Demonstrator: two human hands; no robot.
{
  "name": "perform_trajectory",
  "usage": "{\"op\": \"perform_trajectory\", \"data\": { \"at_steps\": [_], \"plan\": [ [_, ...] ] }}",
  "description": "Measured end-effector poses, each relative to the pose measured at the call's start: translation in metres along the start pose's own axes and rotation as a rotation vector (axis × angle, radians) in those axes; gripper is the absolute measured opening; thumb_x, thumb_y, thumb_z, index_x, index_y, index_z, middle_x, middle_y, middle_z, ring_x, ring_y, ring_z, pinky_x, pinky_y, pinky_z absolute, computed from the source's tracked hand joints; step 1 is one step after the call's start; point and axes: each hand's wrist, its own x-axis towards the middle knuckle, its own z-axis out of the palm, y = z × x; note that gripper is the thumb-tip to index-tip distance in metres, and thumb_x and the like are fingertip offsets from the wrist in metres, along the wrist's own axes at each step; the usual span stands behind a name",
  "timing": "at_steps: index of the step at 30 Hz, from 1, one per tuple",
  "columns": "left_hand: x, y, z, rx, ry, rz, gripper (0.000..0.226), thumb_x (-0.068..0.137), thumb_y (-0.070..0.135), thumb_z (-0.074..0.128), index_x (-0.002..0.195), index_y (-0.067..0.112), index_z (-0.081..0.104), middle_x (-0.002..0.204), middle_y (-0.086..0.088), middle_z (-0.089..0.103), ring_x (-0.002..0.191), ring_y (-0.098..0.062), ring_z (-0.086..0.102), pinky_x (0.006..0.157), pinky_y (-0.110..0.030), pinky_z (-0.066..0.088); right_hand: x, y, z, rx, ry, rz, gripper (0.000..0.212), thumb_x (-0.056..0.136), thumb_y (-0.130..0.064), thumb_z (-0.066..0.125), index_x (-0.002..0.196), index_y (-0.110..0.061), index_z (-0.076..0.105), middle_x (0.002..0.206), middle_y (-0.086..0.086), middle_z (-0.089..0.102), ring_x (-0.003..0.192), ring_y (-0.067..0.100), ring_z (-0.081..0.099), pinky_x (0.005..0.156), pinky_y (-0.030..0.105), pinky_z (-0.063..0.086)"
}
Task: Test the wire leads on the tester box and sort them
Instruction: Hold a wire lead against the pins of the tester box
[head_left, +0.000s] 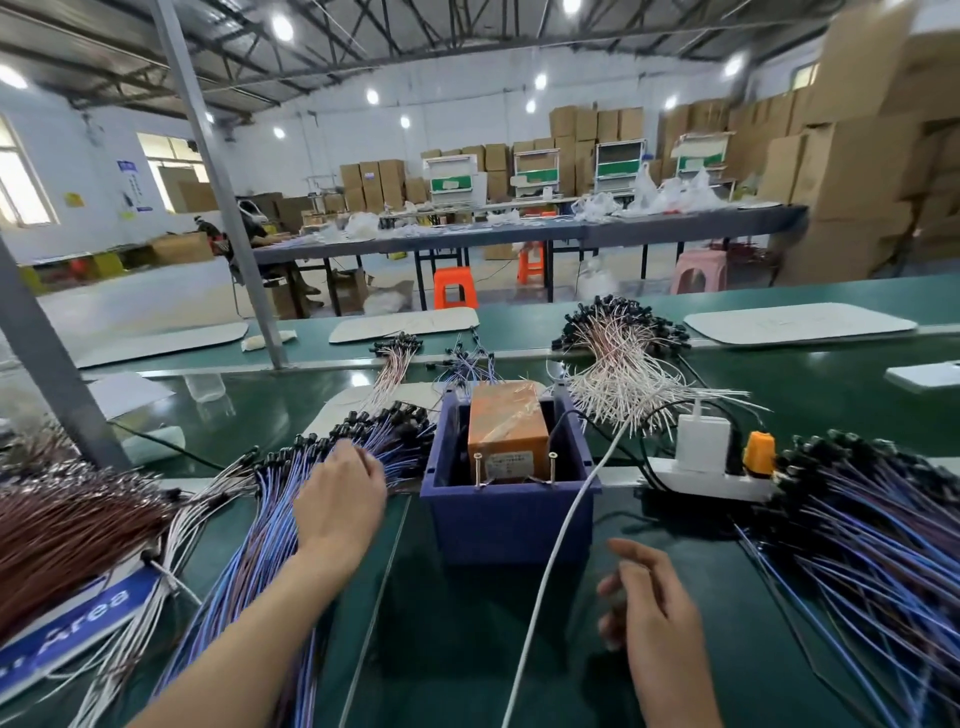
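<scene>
Fanning across the left side of the green bench (457, 623), the heap of thin blue-and-purple wire leads (270, 519) with black caps lies just left of the dark blue plastic bin (509, 519) holding the orange tape-wrapped tester box (509, 431). The left hand (340, 499) rests on it, fingertips bent among strands; whether one is pinched I cannot tell. Light, limp and tangle-prone, a lead probably lifts best by its stiffer cap. The right hand (649, 608) hovers near the front edge, loosely curled, empty.

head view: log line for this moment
left hand: on blue leads, grip unclear | right hand: empty | tester box: untouched
</scene>
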Motion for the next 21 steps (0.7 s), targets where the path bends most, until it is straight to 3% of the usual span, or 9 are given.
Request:
{"op": "perform_trajectory", "data": {
  "at_steps": [4, 6, 9, 12, 15, 16, 18, 19, 21],
  "plan": [
    [0.014, 0.007, -0.052, -0.354, 0.058, -0.087, 0.024, 0.108, 0.027, 0.034, 0.109, 0.008, 0.049, 0.077, -0.011, 0.062, 0.066, -0.03, 0.062, 0.065, -0.047, 0.055, -0.01, -0.012, -0.007, 0.064, 0.017, -0.022, 0.023, 0.105, -0.011, 0.045, 0.103, -0.02, 0.066, 0.063, -0.002, 0.066, 0.047, 0.012, 0.055, 0.043, 0.026, 0.042],
    [0.015, 0.019, -0.088, -0.527, 0.128, 0.008, 0.024, 0.109, 0.026, 0.036, 0.111, 0.005, 0.049, 0.076, -0.01, 0.061, 0.059, -0.024, 0.057, 0.055, -0.041, 0.052, -0.018, -0.022, -0.011, 0.146, 0.004, -0.05, 0.023, 0.105, -0.01, 0.044, 0.107, -0.015, 0.066, 0.065, 0.0, 0.066, 0.048, 0.014, 0.056, 0.043, 0.025, 0.044],
    [-0.005, 0.05, -0.141, -0.634, 0.247, 0.305, 0.013, 0.108, 0.031, 0.041, 0.106, 0.02, 0.048, 0.072, 0.001, 0.061, 0.051, -0.006, 0.052, 0.046, -0.019, 0.043, -0.027, -0.053, -0.009, 0.406, -0.07, -0.109, 0.03, 0.104, -0.021, 0.044, 0.108, -0.012, 0.073, 0.075, 0.007, 0.068, 0.054, 0.014, 0.059, 0.047, 0.024, 0.05],
    [-0.04, 0.086, -0.169, -0.633, 0.085, 0.496, 0.007, 0.105, 0.038, 0.047, 0.103, 0.032, 0.05, 0.074, 0.007, 0.066, 0.049, 0.0, 0.055, 0.044, -0.013, 0.042, -0.032, -0.098, -0.002, 0.771, -0.232, -0.113, 0.037, 0.101, -0.037, 0.047, 0.108, -0.018, 0.078, 0.097, 0.008, 0.074, 0.076, 0.017, 0.069, 0.069, 0.029, 0.058],
    [-0.086, 0.111, -0.16, -0.537, -0.182, 0.657, 0.006, 0.103, 0.038, 0.048, 0.099, 0.035, 0.051, 0.067, 0.012, 0.062, 0.048, 0.003, 0.054, 0.044, -0.012, 0.038, -0.034, -0.136, 0.005, 0.989, -0.293, -0.067, 0.041, 0.098, -0.044, 0.048, 0.113, -0.019, 0.078, 0.115, 0.007, 0.074, 0.101, 0.024, 0.072, 0.091, 0.041, 0.054],
    [-0.1, 0.115, -0.152, -0.476, -0.216, 0.712, 0.007, 0.104, 0.039, 0.047, 0.1, 0.035, 0.051, 0.067, 0.015, 0.059, 0.051, 0.002, 0.055, 0.048, -0.014, 0.038, -0.036, -0.143, 0.007, 1.035, -0.288, -0.056, 0.038, 0.097, -0.043, 0.051, 0.108, -0.019, 0.079, 0.106, 0.005, 0.075, 0.095, 0.023, 0.073, 0.088, 0.041, 0.055],
    [-0.122, 0.116, -0.134, -0.382, -0.26, 0.769, 0.009, 0.104, 0.041, 0.044, 0.105, 0.034, 0.048, 0.074, 0.011, 0.062, 0.062, -0.008, 0.059, 0.062, -0.032, 0.047, -0.041, -0.148, 0.004, 1.06, -0.252, -0.051, 0.028, 0.097, -0.035, 0.056, 0.092, -0.019, 0.078, 0.067, -0.003, 0.061, 0.058, 0.012, 0.06, 0.064, 0.029, 0.056],
    [-0.128, 0.113, -0.126, -0.362, -0.296, 0.768, 0.011, 0.104, 0.043, 0.042, 0.108, 0.034, 0.047, 0.076, 0.009, 0.063, 0.068, -0.015, 0.06, 0.067, -0.038, 0.049, -0.044, -0.146, 0.001, 1.041, -0.242, -0.052, 0.026, 0.097, -0.031, 0.056, 0.083, -0.02, 0.075, 0.055, -0.007, 0.044, 0.044, 0.009, 0.044, 0.049, 0.022, 0.048],
    [-0.137, 0.106, -0.118, -0.397, -0.394, 0.746, 0.011, 0.104, 0.045, 0.044, 0.109, 0.035, 0.048, 0.072, 0.009, 0.056, 0.068, -0.016, 0.053, 0.069, -0.037, 0.048, -0.049, -0.136, -0.005, 1.006, -0.242, -0.05, 0.024, 0.093, -0.026, 0.057, 0.071, -0.022, 0.064, 0.049, -0.007, 0.024, 0.037, 0.006, 0.023, 0.035, 0.019, 0.031]
  ]
}}
